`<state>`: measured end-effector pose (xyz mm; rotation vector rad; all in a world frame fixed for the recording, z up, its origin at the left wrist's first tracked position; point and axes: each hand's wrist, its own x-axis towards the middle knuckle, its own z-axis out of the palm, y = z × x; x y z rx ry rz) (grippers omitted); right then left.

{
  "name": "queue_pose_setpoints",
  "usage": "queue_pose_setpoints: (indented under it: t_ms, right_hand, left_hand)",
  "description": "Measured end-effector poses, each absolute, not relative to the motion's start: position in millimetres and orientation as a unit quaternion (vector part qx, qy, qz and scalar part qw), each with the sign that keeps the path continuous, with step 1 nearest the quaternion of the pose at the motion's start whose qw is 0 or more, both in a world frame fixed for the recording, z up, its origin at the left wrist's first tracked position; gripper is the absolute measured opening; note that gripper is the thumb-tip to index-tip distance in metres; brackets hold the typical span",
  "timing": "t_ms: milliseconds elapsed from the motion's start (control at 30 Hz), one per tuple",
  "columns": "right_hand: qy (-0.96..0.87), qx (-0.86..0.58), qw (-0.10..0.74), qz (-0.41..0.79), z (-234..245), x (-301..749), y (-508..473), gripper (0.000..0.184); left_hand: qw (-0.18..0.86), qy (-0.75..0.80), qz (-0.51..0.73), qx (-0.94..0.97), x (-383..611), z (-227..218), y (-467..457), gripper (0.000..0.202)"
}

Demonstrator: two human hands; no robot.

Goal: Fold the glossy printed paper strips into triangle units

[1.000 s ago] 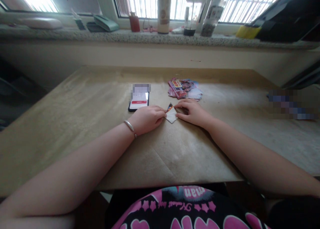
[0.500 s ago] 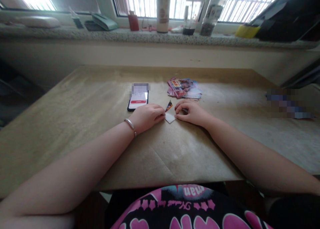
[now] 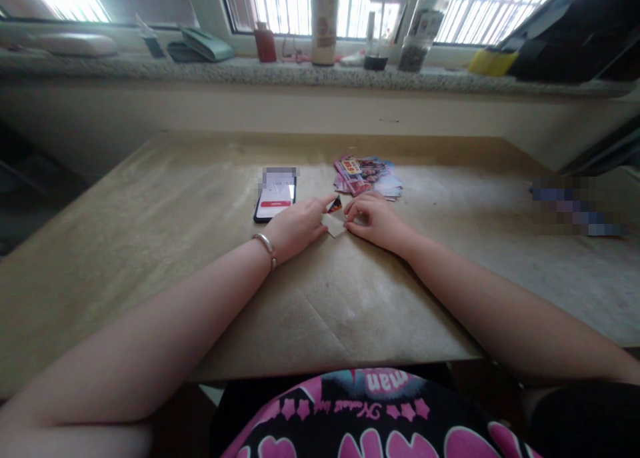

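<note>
Between my hands is a small folded piece of paper (image 3: 335,226), white on the near side, with a dark and orange printed corner standing up at its far end. My left hand (image 3: 299,226) grips its left edge, a bracelet round the wrist. On the opposite edge, my right hand (image 3: 377,221) pinches the paper between thumb and fingers. Just beyond the right hand lies a fanned pile of colourful printed cards or sheets (image 3: 367,176). A phone (image 3: 275,195) with a lit screen rests beyond my left hand, close to its fingers.
The table (image 3: 240,318) runs up to a wall below a stone windowsill (image 3: 290,73). Bottles, a jar and a folded case (image 3: 207,45) stand along the sill. At the table's right side lies a blurred printed item (image 3: 575,208).
The paper has shifted slightly left and away from me, and turned a little. Both hands have moved with it, and its printed corner leans lower.
</note>
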<state>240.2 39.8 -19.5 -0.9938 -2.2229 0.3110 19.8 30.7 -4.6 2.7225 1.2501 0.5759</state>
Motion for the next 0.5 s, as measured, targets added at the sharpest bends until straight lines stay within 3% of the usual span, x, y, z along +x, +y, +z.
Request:
queue_pose_setpoints:
  t_ms: [100, 233, 500]
  right_hand:
    - [-0.845, -0.399, 0.33, 0.134, -20.7, 240.8, 40.5, 0.008]
    - [-0.841, -0.415, 0.318, 0.139, -22.1, 242.2, 41.7, 0.008]
    - [-0.854, -0.419, 0.282, 0.124, -21.9, 242.4, 44.1, 0.007]
  left_hand:
    - [0.048, 0.402, 0.196, 0.893, 22.6, -5.6, 31.0, 0.062]
    - [0.055, 0.4, 0.211, 0.89, 23.6, -7.3, 31.9, 0.06]
    - [0.014, 0.381, 0.205, 0.901, 20.8, -11.4, 41.4, 0.014]
